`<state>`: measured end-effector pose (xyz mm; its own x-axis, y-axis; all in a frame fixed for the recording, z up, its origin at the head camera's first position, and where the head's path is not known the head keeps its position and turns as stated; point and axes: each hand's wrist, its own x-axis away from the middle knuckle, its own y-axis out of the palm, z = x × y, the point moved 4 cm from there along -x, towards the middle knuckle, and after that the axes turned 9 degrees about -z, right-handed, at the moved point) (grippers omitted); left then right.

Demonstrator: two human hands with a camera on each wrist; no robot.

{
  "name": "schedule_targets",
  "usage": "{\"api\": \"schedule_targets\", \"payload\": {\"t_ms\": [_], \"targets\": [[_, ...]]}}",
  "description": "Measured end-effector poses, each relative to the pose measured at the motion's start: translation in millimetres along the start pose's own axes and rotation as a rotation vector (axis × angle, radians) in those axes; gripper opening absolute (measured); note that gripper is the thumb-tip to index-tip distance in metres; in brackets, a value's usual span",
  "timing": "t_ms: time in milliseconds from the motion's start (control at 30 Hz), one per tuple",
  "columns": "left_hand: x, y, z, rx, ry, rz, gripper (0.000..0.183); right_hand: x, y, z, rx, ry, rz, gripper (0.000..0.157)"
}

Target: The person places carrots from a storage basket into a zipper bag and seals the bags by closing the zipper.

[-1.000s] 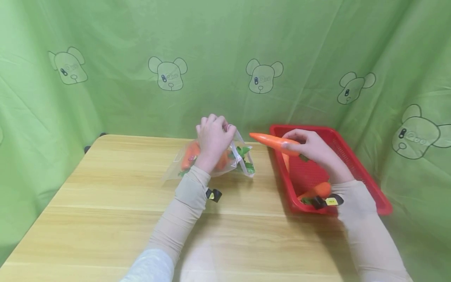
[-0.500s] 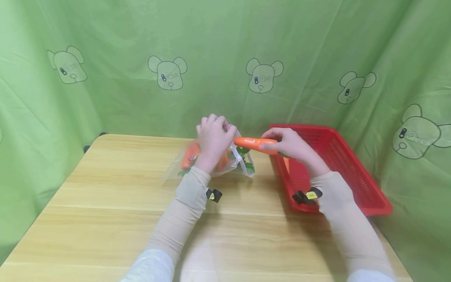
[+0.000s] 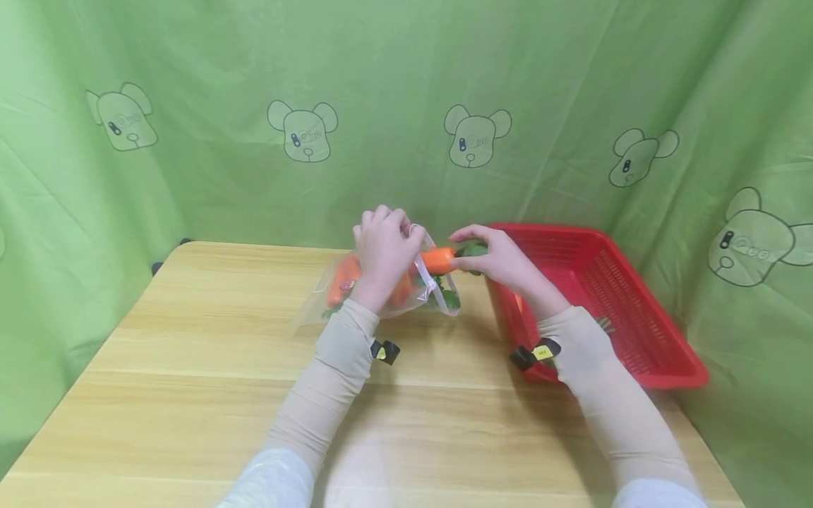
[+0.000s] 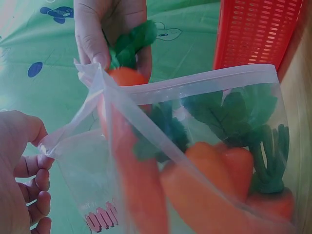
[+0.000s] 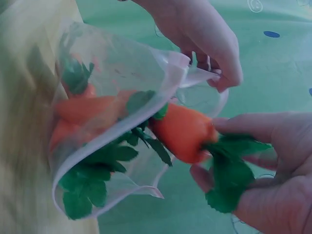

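- While the left hand (image 3: 387,243) pinches a bag (image 5: 117,130), the right hand (image 3: 498,261) seemingly grips a carrot (image 5: 183,134).
- Bag near the wooden table's (image 3: 190,395) far edge; green curtain (image 3: 394,77) behind.

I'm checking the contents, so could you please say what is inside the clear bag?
The clear bag holds orange carrots with green leaves; another carrot is partway in, its leafy end at the right hand. Overlap hides their exact number.
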<state>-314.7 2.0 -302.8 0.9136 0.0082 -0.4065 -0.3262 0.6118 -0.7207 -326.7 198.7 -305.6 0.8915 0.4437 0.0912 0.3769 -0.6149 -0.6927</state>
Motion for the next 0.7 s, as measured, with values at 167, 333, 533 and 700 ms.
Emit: {"api": "schedule_targets", "payload": {"t_ms": [167, 333, 533, 700], "targets": [[0.1, 0.0, -0.5, -0.001, 0.002, 0.001, 0.021, 0, 5.4, 0, -0.124, -0.044, -0.015, 0.052], [-0.2, -0.3, -1.3, 0.013, -0.006, 0.004, 0.021, 6, -2.0, 5, -0.147, 0.001, 0.045, 0.048], [-0.3, -0.6, -1.7, 0.018, -0.007, 0.011, 0.022, 12, -7.5, 11, -0.073, 0.032, 0.050, 0.042], [-0.1, -0.2, -1.5, 0.019, -0.001, 0.012, 0.021, 11, -2.0, 19, -0.055, 0.049, -0.040, 0.036]]}}
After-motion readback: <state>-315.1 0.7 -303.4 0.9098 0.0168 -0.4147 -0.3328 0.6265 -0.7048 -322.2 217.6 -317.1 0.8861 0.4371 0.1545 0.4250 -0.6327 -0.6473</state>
